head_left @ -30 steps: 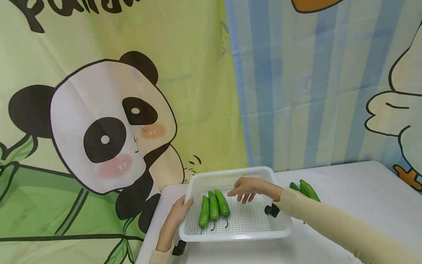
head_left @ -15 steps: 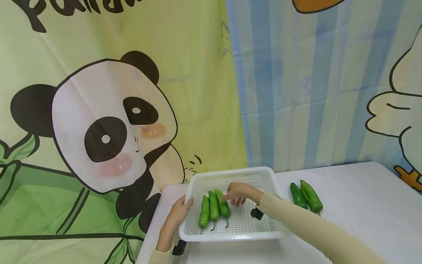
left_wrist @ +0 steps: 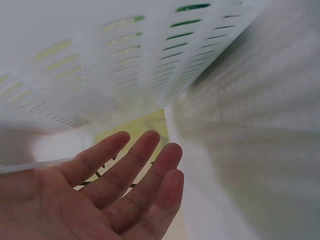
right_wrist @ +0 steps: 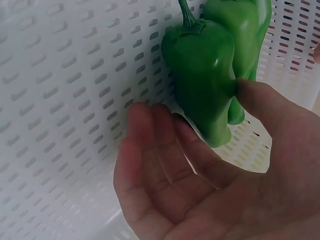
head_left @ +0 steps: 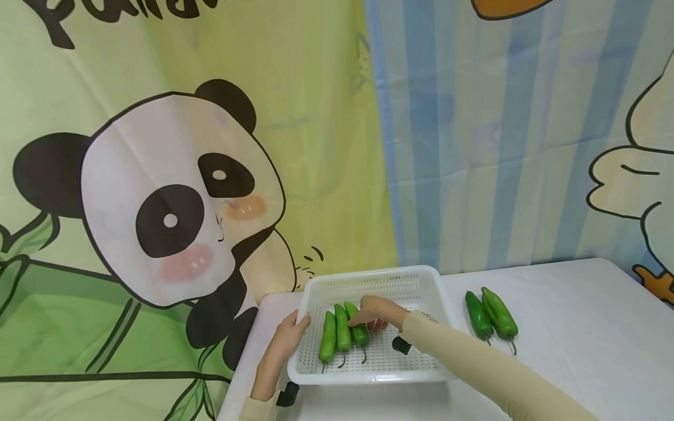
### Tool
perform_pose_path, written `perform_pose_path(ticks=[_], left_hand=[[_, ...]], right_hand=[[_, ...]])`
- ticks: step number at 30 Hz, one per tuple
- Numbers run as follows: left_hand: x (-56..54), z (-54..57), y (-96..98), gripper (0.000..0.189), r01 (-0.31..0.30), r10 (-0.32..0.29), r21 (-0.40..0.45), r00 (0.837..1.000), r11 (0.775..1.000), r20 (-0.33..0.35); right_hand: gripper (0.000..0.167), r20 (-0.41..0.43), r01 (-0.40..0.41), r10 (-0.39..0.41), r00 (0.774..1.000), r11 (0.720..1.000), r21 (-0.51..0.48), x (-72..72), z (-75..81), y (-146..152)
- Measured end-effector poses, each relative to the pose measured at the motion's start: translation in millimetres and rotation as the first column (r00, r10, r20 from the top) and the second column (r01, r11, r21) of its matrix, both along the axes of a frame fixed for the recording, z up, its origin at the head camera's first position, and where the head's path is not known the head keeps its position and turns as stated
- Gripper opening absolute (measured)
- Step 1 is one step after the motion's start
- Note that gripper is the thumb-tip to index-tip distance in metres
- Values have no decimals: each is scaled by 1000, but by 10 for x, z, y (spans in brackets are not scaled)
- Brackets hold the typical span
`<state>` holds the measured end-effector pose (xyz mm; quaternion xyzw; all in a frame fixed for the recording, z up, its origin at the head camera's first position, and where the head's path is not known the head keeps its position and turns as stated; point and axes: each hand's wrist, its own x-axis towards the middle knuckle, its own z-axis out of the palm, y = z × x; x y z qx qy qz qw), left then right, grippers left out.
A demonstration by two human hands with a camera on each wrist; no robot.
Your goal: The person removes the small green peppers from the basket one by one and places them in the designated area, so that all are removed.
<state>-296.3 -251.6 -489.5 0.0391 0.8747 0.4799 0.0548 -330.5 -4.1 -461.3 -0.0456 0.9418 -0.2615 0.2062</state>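
Three green peppers lie side by side in the left half of a white perforated plastic basket [head_left: 368,378]. My right hand [head_left: 378,311] is inside the basket at the rightmost green pepper [head_left: 360,337]. In the right wrist view the thumb meets one side of that pepper [right_wrist: 200,65], and the index finger reaches round its other side. The middle pepper [head_left: 343,332] and the left pepper [head_left: 327,340] lie just beyond. My left hand [head_left: 287,338] holds the basket's left rim, thumb over the top. Its other fingers [left_wrist: 145,150] extend loosely outside the basket wall.
On the white table [head_left: 568,327] to the right of the basket lie a darker green pepper [head_left: 478,316] and a lighter one [head_left: 500,316], side by side. Behind the table hangs a cartoon curtain [head_left: 326,146].
My right hand has moved left and down within the basket onto the rightmost pepper. The forearm no longer covers the two table peppers. My left hand stays on the rim.
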Motion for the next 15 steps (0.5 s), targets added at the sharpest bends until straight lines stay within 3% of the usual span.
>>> perform_pose_path(ticks=[15], left_hand=[[-7, 0, 3, 55, -11, 11, -4, 1000, 1000, 7]], right_hand=[[35, 25, 29, -29, 999, 999, -17, -27, -17, -13]])
